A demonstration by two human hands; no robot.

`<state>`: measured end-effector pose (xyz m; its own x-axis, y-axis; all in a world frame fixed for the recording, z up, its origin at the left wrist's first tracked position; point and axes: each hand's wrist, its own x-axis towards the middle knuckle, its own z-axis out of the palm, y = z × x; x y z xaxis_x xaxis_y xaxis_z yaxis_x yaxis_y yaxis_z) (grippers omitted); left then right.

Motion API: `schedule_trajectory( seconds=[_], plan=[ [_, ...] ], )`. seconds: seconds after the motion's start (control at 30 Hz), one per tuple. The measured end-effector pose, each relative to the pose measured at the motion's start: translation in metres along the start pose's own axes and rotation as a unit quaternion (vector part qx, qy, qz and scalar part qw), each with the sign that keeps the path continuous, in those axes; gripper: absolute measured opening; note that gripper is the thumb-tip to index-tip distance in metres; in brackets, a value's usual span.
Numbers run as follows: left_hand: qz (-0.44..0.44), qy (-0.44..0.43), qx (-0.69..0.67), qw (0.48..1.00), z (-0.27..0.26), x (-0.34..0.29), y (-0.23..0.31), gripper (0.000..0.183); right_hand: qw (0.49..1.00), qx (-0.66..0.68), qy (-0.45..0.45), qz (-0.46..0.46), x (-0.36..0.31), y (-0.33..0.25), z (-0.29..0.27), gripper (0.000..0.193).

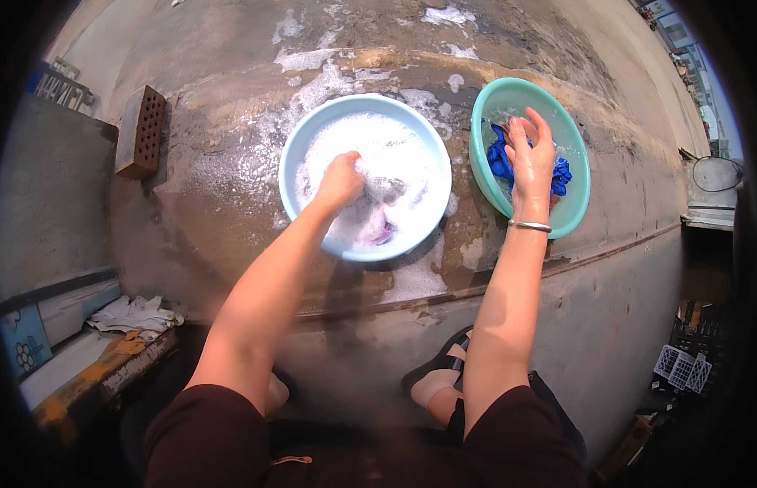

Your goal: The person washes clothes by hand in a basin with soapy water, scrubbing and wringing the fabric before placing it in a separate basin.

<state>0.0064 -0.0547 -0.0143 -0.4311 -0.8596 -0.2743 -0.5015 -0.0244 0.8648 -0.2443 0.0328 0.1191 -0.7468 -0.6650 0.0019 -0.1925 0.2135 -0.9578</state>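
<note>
A pale blue basin [285, 191] full of white suds [394, 142] stands in front of me. My left hand [343, 180] dips into the foam with curled fingers; their tips and whatever they may grip are hidden. A bit of purplish cloth [381, 233] shows through the suds near the basin's front. To the right, a green basin [578, 203] holds wet blue cloth [561, 175]. Above that cloth my right hand [533, 159] is raised, wet, with fingers apart and nothing visible in them. A bracelet [530, 225] circles the right wrist.
Foam and water lie spilled on the concrete surface [207, 207] around the basins. A perforated brick [141, 132] stands at the left. My sandalled feet [439, 378] are below the ledge, and pale crumpled sheets [136, 315] lie at lower left. A white plastic crate [682, 368] sits at lower right.
</note>
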Motion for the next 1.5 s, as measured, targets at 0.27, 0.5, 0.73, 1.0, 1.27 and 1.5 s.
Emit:
schedule_trajectory(
  seconds=[0.27,0.5,0.73,1.0,1.27,1.5],
  plan=[
    [-0.094,0.068,-0.269,0.956,-0.068,0.0,0.039,0.028,0.94,-0.246,-0.236,-0.027,-0.039,0.103,0.106,0.059],
    [-0.235,0.133,-0.339,0.901,-0.006,-0.037,0.004,0.061,0.912,-0.341,-0.22,0.067,-0.084,0.104,0.155,0.073],
    [-0.202,-0.033,-0.643,0.738,-0.006,-0.007,-0.03,0.05,0.951,-0.062,-0.291,0.089,-0.099,0.076,0.179,0.046],
    [-0.189,-0.003,-0.556,0.809,-0.021,-0.011,0.026,0.025,0.986,-0.035,-0.157,-0.038,-0.08,0.029,0.157,0.026],
    [-0.102,-0.069,-0.129,0.984,-0.068,-0.011,0.041,0.043,0.92,-0.038,-0.388,0.027,-0.01,0.08,0.097,0.029],
    [0.025,0.001,0.085,0.996,-0.105,0.0,0.076,0.04,0.953,0.016,-0.302,0.018,-0.011,0.025,0.078,0.021]
  ],
)
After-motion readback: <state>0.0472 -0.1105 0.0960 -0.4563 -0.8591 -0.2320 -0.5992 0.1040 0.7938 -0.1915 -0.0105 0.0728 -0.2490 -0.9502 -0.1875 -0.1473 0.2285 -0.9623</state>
